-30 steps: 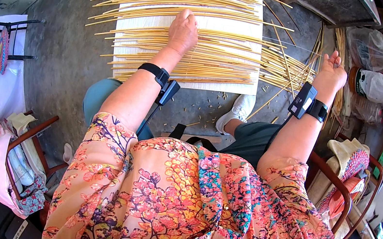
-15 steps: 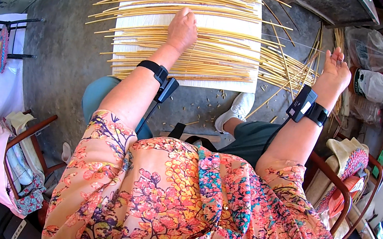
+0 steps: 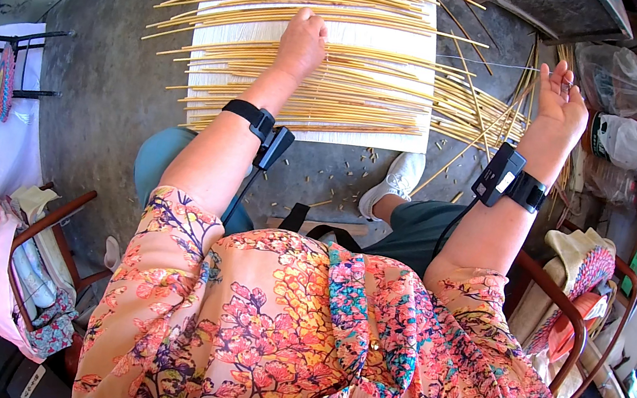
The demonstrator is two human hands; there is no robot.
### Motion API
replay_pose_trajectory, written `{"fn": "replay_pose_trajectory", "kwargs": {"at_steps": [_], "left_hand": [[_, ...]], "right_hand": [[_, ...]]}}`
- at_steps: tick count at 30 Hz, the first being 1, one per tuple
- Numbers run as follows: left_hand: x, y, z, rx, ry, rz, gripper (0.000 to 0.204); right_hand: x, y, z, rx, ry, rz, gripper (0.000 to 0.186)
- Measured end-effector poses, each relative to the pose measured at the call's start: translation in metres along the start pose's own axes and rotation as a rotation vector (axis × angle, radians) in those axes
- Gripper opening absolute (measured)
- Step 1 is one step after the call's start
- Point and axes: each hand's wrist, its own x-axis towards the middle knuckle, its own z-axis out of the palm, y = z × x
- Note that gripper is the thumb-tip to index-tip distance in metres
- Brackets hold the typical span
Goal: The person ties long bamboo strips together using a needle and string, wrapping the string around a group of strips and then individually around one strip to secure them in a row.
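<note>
Rows of thin yellow stalks (image 3: pixel 363 116) lie crosswise on a low white board (image 3: pixel 393 43), their ends jutting past its left and right edges. My left hand (image 3: pixel 301 48) is closed in a pinch over the rows; whatever its fingertips hold is hidden. Off the board's right edge, my right hand (image 3: pixel 563 103) is raised, palm partly up and fingers curled. A fine pale thread (image 3: pixel 492 63) stretches taut from its fingers back toward the board, where it fades against the white. Each wrist wears a black strap with a small box.
More stalks (image 3: pixel 477 115) lie loose right of the board, some crossing at angles. Short cut bits (image 3: pixel 346 174) litter the floor near my shoe (image 3: pixel 395 184). Clear plastic bags (image 3: pixel 616 78) sit at the far right. Wooden-armed chairs (image 3: pixel 58 223) stand on both sides.
My left hand has shifted slightly left and away from me. My right hand has risen a little, and the thread now runs more level. The stalks stay where they were.
</note>
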Motion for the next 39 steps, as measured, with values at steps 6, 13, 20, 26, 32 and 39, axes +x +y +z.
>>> {"fn": "replay_pose_trajectory", "kwargs": {"at_steps": [6, 13, 20, 26, 32, 39], "left_hand": [[-0.002, 0.014, -0.009, 0.053, 0.017, 0.039, 0.024], [-0.009, 0.009, -0.013, 0.250, -0.008, 0.253, 0.026], [-0.016, 0.012, -0.020, 0.236, 0.001, 0.316, 0.016], [-0.020, 0.002, -0.014, 0.231, 0.037, 0.322, 0.016], [-0.023, 0.006, -0.014, 0.289, 0.045, 0.309, 0.021], [-0.025, 0.002, -0.012, 0.360, 0.053, 0.384, 0.019]], "right_hand": [[0.002, 0.002, 0.002, 0.025, -0.001, 0.020, 0.015], [0.005, 0.004, 0.004, 0.027, 0.009, 0.012, 0.017], [-0.001, 0.003, 0.011, 0.113, -0.068, -0.035, 0.020], [-0.052, -0.025, 0.051, -0.002, -0.445, -0.294, 0.030], [-0.082, -0.041, 0.062, -0.018, -0.610, -0.354, 0.028], [-0.104, -0.050, 0.073, 0.001, -0.721, -0.343, 0.019]]}}
